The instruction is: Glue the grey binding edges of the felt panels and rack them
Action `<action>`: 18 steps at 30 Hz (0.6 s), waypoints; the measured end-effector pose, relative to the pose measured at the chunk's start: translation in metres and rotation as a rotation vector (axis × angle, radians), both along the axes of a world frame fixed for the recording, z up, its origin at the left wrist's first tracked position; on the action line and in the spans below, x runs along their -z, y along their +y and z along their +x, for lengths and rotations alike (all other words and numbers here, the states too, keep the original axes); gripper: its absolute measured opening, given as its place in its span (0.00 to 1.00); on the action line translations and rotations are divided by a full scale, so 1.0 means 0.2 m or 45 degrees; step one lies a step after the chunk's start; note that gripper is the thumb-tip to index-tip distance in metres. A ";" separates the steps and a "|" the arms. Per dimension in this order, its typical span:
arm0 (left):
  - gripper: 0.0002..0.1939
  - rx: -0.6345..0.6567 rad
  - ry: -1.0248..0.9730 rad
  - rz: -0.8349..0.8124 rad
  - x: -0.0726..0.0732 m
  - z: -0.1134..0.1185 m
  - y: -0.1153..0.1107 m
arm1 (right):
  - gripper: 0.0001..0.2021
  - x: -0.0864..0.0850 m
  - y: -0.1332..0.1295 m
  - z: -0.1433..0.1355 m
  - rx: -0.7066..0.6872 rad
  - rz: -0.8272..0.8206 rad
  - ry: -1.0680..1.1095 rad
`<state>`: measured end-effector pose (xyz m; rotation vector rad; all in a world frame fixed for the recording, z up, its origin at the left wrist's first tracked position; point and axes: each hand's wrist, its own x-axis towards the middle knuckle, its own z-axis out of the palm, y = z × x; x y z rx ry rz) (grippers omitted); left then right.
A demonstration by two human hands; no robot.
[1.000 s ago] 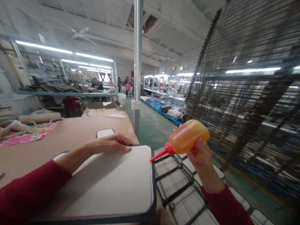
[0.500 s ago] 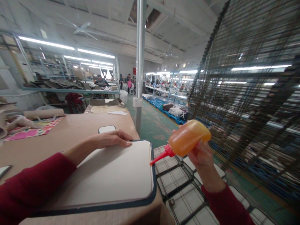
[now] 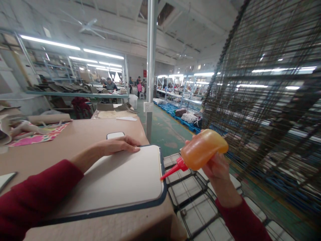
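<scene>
A white rounded panel with a dark blue border [image 3: 120, 180] lies across the near right corner of the table. My left hand [image 3: 117, 146] grips its far edge, the thumb on the white face and the fingers curled over the border. My right hand [image 3: 217, 167] is wrapped round a squeeze bottle [image 3: 204, 149] of amber liquid, tilted down to the left. Its red nozzle [image 3: 173, 170] meets the seam between white face and blue border at the panel's right end. A thin yellowish line shows along that seam above the tip.
A small dark-edged white piece [image 3: 115, 135] lies behind my left hand on the brown table [image 3: 82, 134]. Patterned fabric [image 3: 40, 134] is at left. Right of the table, a wire rack [image 3: 193, 197] holds several white panels; a tall wire grid [image 3: 255, 93] and a post [image 3: 149, 83] stand beyond.
The nozzle tip has moved a little along the panel's right-hand seam, toward me. My left hand still grips the far edge. The view has shifted slightly.
</scene>
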<state>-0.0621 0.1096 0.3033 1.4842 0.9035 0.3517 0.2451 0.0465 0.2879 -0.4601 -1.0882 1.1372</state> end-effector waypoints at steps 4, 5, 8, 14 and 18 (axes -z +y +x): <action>0.12 -0.007 -0.006 -0.019 0.01 -0.01 0.01 | 0.31 0.01 0.00 0.01 0.023 0.001 -0.004; 0.12 -0.012 -0.010 -0.022 0.01 -0.01 0.01 | 0.31 0.01 0.00 0.01 0.025 0.002 0.001; 0.13 -0.043 -0.035 -0.029 0.03 -0.03 0.02 | 0.31 0.02 -0.01 0.02 0.014 0.002 0.032; 0.15 -0.119 -0.100 -0.034 0.05 -0.05 0.01 | 0.26 0.05 -0.01 0.02 0.085 0.065 0.085; 0.16 -0.171 -0.148 -0.041 0.06 -0.07 0.01 | 0.25 0.09 -0.02 0.03 0.206 0.112 0.114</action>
